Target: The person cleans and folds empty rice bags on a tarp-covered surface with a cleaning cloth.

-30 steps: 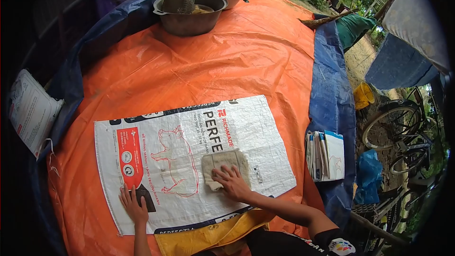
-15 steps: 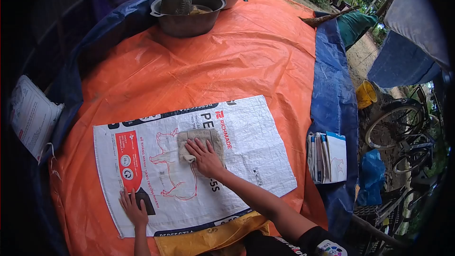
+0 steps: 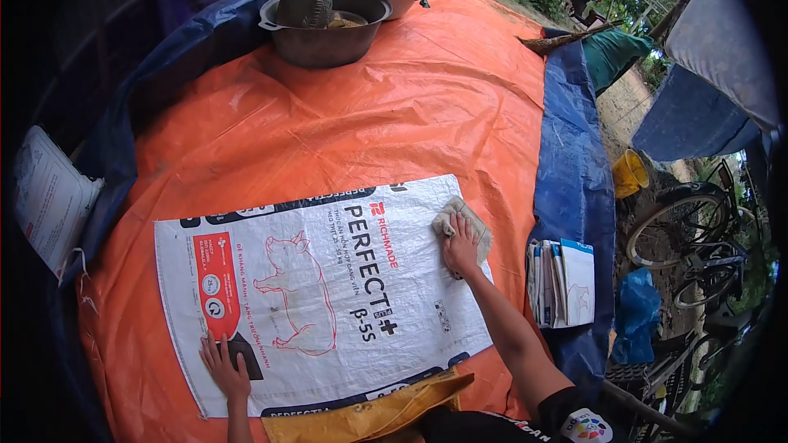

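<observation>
A white printed feed sack [image 3: 410,279] with a red pig outline lies spread flat on an orange tarp. At its upper right edge, my right hand [image 3: 462,248] is closed on a damp-looking beige cloth [image 3: 484,238], pressing it against the sack. The cloth is bunched under the palm and partly overhangs the edge. My left hand [image 3: 224,367] rests flat and open near the sack's lower left, beside its red and black printed panel. A yellow sack [image 3: 353,417] lies along the near edge, close to my body.
A large dark pot [image 3: 324,45] with a basket in it stands on the orange tarp [image 3: 345,123] at the back. Folded sacks [image 3: 574,283] are stacked on the blue tarp at right. Another white sack [image 3: 53,197] hangs at left. Bicycles [image 3: 677,226] and a yellow bucket [image 3: 629,174] stand beyond.
My right hand has carried the cloth rightward and slightly up across the sack, uncovering the large black lettering. My left hand stays near the same printed panel.
</observation>
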`<state>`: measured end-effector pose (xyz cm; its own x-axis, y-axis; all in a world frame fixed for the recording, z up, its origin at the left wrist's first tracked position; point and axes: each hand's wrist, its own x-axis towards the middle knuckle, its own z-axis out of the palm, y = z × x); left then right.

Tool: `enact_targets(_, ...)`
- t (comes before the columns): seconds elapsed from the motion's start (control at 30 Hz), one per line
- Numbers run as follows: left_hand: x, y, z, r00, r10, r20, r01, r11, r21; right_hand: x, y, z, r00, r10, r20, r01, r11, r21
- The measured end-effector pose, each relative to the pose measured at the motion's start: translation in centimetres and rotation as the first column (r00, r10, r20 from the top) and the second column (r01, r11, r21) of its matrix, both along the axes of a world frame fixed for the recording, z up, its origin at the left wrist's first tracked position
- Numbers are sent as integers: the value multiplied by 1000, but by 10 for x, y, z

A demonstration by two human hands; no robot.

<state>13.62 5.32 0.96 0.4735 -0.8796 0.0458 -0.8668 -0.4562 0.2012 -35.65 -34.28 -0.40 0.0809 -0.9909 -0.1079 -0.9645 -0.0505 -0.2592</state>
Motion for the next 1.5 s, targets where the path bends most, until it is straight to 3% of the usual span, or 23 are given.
enact_targets(0.1,1,1,0,1000,0,3,0,1000,-2,-34,-3,0,984,-177,25,176,984,20)
enact_targets(0.33,0,1,0,1000,-2,18,2,1000,20,-41,54,4,996,21,90,-13,996,-89)
enact_targets(0.43,1,1,-5,999,-4,40,2,1000,30,2,101,28,969,215,118,-208,976,-68)
enact_targets(0.53,3,-1,-6,999,-7,36,6,1000,19,55,148,41,860,490,144,-496,868,10)
enact_targets(0.6,0,1,-3,1000,-2,22,2,1000,18,93,170,36,724,684,94,-690,721,71)
enact_targets(0.67,0,-3,-1,1000,-1,9,1,1000,16,134,187,33,619,747,241,-775,631,36)
enact_targets(0.73,0,-2,-3,1000,4,16,-4,1000,30,172,188,17,510,850,134,-855,518,-37)
enact_targets(0.8,1,-1,-6,1000,8,26,-9,999,41,205,177,14,449,880,154,-881,465,-85)
enact_targets(0.93,0,-2,-6,1000,-1,12,1,1000,28,237,135,12,484,851,206,-850,513,-122)
enact_targets(1.13,3,-2,-12,1000,-16,19,16,999,30,229,69,15,672,721,168,-703,693,-163)
enact_targets(1.33,5,-1,-15,1000,-16,16,16,999,30,164,26,15,862,471,185,-442,879,-176)
enact_targets(1.5,4,-1,-13,1000,-24,11,23,1000,13,72,-19,-7,972,226,62,-212,960,-186)
